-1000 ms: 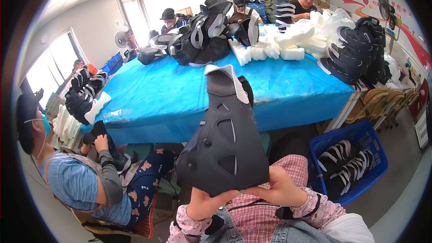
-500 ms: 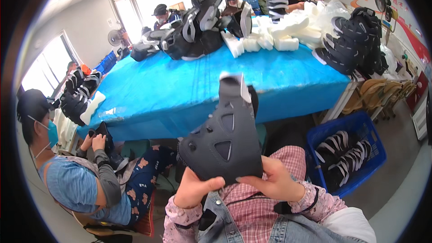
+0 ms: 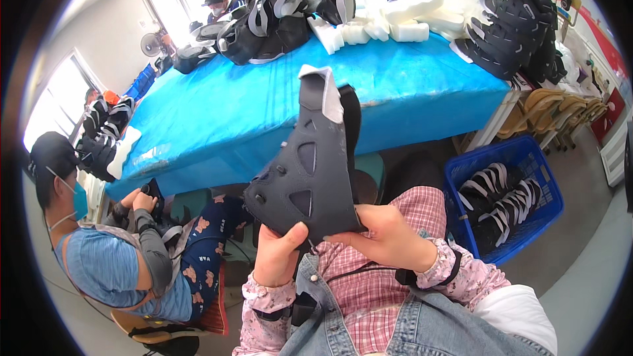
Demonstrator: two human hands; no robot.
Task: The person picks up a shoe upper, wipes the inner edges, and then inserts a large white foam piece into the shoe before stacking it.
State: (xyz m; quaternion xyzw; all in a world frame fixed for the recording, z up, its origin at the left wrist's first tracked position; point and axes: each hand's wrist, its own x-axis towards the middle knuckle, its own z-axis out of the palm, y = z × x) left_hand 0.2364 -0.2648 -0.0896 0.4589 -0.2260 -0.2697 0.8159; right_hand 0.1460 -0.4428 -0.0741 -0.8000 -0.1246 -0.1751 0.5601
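Between both hands, above my lap, I hold a dark grey orthopaedic boot shell [image 3: 304, 171]. It has triangular cut-outs, small round studs and a white-edged strap at its top. My left hand [image 3: 278, 252] grips its lower left edge, thumb on the near face. At the lower right edge, my right hand [image 3: 390, 237] pinches it, with the thumb stretched across the bottom. Most of my fingers are hidden behind the shell. The shell stands tilted, top end toward the blue-covered table [image 3: 264, 112].
Black boots [image 3: 264, 33], white foam pieces [image 3: 409, 16] and a stack of black boots [image 3: 511, 36] lie on the table. A blue crate [image 3: 550, 207] with strapped boots stands at the right. A co-worker [image 3: 105, 257] sits close at left; others sit across the table.
The shell has turned slightly and sits a little further left and higher in view, both hands moving with it. The whole view has shifted downward. My grip stays on it.
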